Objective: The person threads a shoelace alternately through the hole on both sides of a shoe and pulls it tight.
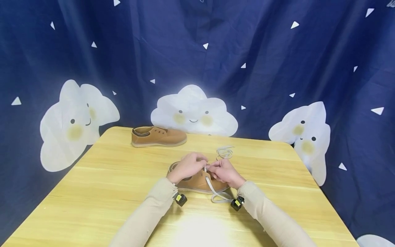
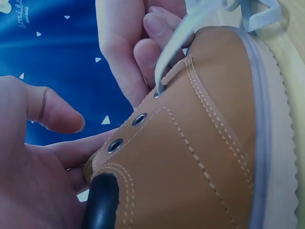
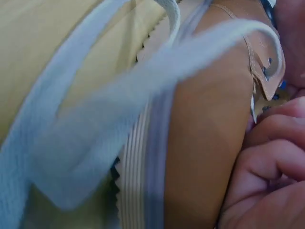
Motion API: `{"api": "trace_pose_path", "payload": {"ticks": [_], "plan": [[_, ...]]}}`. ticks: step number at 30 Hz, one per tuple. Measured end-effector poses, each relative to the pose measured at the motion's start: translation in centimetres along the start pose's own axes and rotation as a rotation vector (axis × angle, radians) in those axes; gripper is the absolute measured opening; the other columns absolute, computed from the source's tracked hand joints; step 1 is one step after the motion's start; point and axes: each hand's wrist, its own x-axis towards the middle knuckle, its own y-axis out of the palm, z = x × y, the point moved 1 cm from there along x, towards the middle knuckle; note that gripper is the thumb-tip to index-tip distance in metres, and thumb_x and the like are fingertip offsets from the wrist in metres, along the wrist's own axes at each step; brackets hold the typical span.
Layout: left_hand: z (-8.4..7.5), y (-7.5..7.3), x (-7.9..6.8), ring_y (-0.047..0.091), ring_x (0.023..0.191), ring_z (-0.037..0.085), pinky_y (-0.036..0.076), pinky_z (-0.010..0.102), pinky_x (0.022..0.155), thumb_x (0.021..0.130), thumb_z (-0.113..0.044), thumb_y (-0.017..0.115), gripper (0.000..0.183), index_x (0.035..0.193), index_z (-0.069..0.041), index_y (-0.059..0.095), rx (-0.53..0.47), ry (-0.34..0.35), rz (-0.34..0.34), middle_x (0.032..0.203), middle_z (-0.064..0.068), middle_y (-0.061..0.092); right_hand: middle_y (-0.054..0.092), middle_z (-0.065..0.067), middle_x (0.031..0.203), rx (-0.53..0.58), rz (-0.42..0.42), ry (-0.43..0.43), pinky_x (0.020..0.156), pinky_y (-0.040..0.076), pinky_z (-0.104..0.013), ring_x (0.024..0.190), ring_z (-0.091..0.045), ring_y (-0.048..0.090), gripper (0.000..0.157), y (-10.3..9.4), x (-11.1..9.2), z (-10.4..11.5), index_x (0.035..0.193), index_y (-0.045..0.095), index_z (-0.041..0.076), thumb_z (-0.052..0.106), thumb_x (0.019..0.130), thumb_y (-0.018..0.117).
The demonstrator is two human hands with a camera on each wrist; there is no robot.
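A brown lace-up shoe [image 1: 197, 183] rests on the table between both hands, its toe to the right. A pale flat shoelace [image 1: 211, 186] runs through the eyelet nearest the toe and loops down onto the tabletop; two other eyelets [image 2: 139, 119] on this side have no lace. My left hand [image 1: 189, 165] reaches over the shoe's opening, thumb apart and fingers extended behind the eyelet flap. At the throat of the shoe, my right hand [image 1: 224, 170] has curled fingers and pinches the lace, whose end is partly hidden by them.
Behind, at the table's far left edge, stands a matching brown shoe [image 1: 160, 138] without a lace. Another pale shoelace [image 1: 225, 152] lies loosely coiled beyond my right hand. A blue curtain [image 1: 197, 65] with clouds hangs behind the wooden table [image 1: 123, 195].
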Motion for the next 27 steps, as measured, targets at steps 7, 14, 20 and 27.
{"api": "trace_pose_path", "payload": {"ticks": [7, 14, 20, 27], "plan": [[0.1, -0.3, -0.2, 0.057, 0.064, 0.015, 0.046, 0.026, 0.057, 0.099, -0.017, 0.053, 0.040, 0.133, -0.004, 0.067, -0.178, 0.026, 0.017, 0.126, 0.016, 0.072, 0.069, -0.004, 0.074, -0.138, -0.200, -0.082, 0.050, 0.036, -0.020, 0.051, -0.003, 0.041, 0.021, -1.2, 0.4, 1.0, 0.109, 0.076, -0.001, 0.013, 0.099, 0.064], [-0.3, -0.7, -0.6, 0.058, 0.132, 0.033, 0.058, 0.045, 0.094, 0.096, -0.013, 0.056, 0.045, 0.140, -0.009, 0.063, -0.262, 0.055, -0.011, 0.151, 0.010, 0.057, 0.074, -0.014, 0.116, -0.213, -0.149, -0.134, 0.074, 0.045, -0.024, 0.083, -0.009, 0.056, 0.027, -1.4, 1.5, 1.6, 0.116, 0.077, 0.002, 0.022, 0.099, 0.068], [0.0, -1.3, -0.4, 0.053, 0.139, 0.035, 0.052, 0.052, 0.109, 0.097, -0.015, 0.058, 0.055, 0.151, -0.010, 0.050, -0.180, 0.105, 0.009, 0.155, 0.011, 0.051, 0.075, -0.016, 0.118, -0.200, -0.173, -0.164, 0.084, 0.051, -0.027, 0.099, -0.017, 0.064, 0.025, -1.4, 1.9, 1.6, 0.112, 0.079, 0.001, 0.019, 0.098, 0.070], [1.2, -3.5, -1.4, 0.046, 0.147, 0.034, 0.040, 0.051, 0.121, 0.096, -0.039, 0.070, 0.076, 0.157, -0.005, 0.039, 0.168, 0.182, 0.105, 0.160, 0.015, 0.046, 0.075, -0.009, 0.116, -0.124, -0.248, -0.148, 0.070, 0.049, -0.025, 0.087, -0.014, 0.059, 0.026, -1.9, 2.0, 2.0, 0.109, 0.079, 0.004, 0.026, 0.097, 0.072]]}}
